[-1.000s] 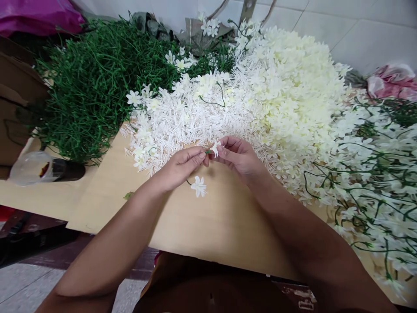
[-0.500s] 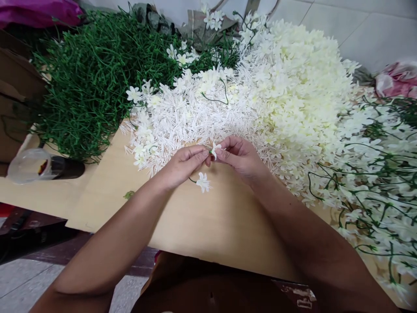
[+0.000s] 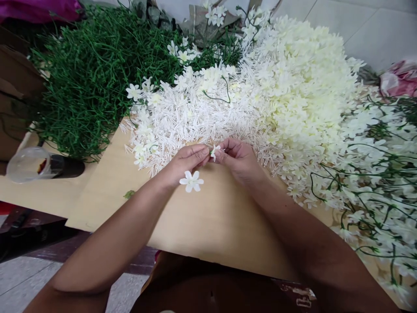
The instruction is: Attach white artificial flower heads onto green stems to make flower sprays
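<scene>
On the board (image 3: 211, 226), stem pile (image 3: 87, 78) back left, flower pile (image 3: 293, 87) to its right, stemmed flowers (image 3: 374, 174) far right.

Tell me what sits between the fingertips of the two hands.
In the head view, a small white flower is pinched between the left hand and the right hand, fingertips nearly meeting.

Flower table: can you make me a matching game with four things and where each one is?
1 green stems
2 clear cup
3 cream flower heap
4 small flower

A back, right of middle
B pinched between left hand and right hand
C left edge, on its side
D back left, heaped

Pairs: 1-D, 2-C, 3-A, 4-B
</scene>
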{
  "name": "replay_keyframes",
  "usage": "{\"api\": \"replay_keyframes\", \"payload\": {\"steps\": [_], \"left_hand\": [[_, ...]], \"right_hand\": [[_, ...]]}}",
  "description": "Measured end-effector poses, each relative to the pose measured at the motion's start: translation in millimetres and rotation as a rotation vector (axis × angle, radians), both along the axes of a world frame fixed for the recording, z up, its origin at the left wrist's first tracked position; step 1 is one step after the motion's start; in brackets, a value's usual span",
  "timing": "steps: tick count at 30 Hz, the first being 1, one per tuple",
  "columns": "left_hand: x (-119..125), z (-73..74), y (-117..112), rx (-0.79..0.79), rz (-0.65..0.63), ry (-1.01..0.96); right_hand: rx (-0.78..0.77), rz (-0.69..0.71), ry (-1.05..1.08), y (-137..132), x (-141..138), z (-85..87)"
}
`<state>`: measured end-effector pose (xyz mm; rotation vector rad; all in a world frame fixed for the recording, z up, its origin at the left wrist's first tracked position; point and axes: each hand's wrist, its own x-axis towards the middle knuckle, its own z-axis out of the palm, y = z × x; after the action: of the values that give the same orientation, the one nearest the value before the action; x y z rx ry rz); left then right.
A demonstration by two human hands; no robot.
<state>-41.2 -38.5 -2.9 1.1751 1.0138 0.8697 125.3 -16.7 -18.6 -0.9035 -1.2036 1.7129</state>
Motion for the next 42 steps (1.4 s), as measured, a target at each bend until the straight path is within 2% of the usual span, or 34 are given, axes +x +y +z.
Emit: {"api": "replay_keyframes", "payload": {"steps": [5,12,17,27,31,39,42], "left_hand": [[-2.8,-3.0,1.8,0.006,-0.039,-0.006],[2.7,-5.3,0.3,0.052,-0.004,-0.061],[3.7,-3.1,-0.9,0.105,-0.022,-0.049],[0.1,-6.6,-4.2,0.107,-0.073,-0.016],[0.0,-3.5,-3.8,0.11,-0.094,-0.016],[8.9,-5.2,-0.5,0.064,-0.015,-0.086],[11.7,-5.9,0.1,0.054,0.008,-0.067]], "right_hand": [[-0.003,-0.023,0.053,-3.1,-3.5,-7.1],[0.019,-0.048,0.069,-7.1,-7.7,-8.0],[0.035,-0.018,0.049,-6.9,-7.0,-7.8],[0.08,0.023,-0.047,-6.9,-4.7,-6.7],[0.034,0.057,-0.034,-6.2,-4.4,-3.6],[-0.122,0.133,0.169,-1.9,2.2,-4.6],[-0.186,0.123,0.216,0.4,4.8,-6.4]]}}
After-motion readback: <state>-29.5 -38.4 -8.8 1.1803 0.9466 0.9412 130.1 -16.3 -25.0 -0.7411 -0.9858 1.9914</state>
